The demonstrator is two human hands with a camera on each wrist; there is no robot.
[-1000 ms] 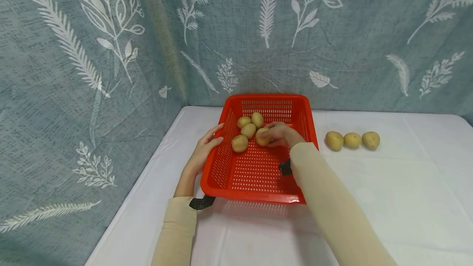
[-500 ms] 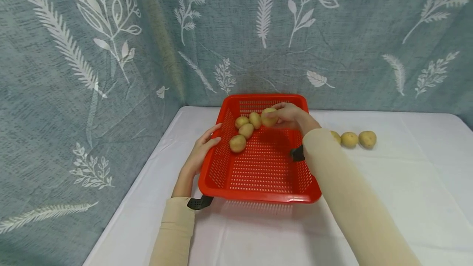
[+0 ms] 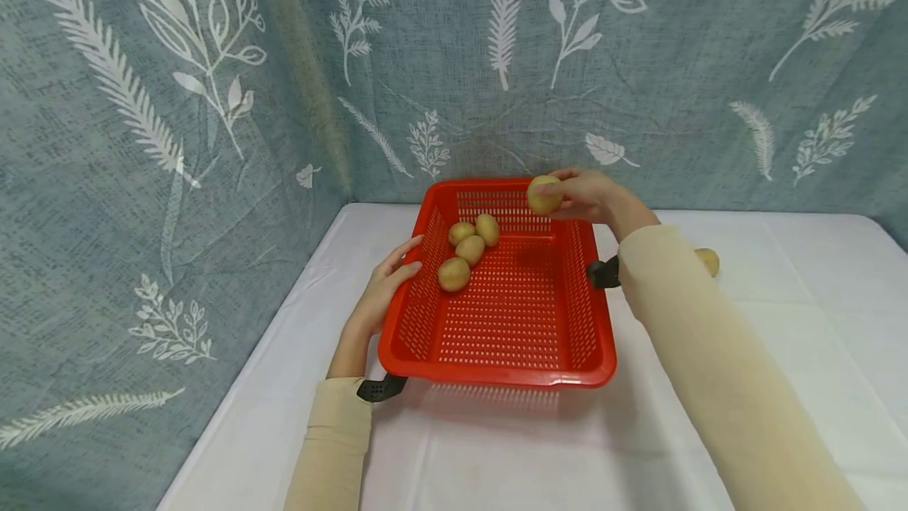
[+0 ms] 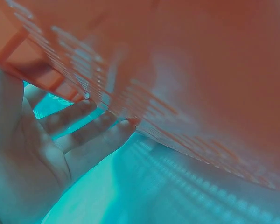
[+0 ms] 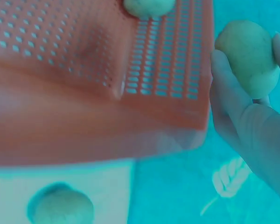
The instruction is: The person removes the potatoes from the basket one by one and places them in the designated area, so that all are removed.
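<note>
My right hand (image 3: pixel 592 194) grips a round yellow potato (image 3: pixel 544 195) between thumb and fingers, raised over the far right rim of the red plastic basket (image 3: pixel 496 377). The right wrist view shows this potato (image 5: pixel 249 58) just outside the basket's edge. At the basket's left side, my left hand (image 3: pixel 383 290) holds the rim. In the left wrist view its fingers (image 4: pixel 93 144) reach to the perforated outer wall beneath the rim. Several potatoes (image 3: pixel 454 274) lie together in the left half of the basket.
On the white-covered table (image 3: pixel 780 353), right of the basket, a potato (image 3: pixel 708 262) shows partly behind the right sleeve (image 3: pixel 709 353). A grey-green patterned cloth (image 3: pixel 638 85) hangs behind the table and along its left side.
My right hand has lifted the potato from the basket floor and carried it up, back and right to the far rim. My left hand has stayed at the basket's left side.
</note>
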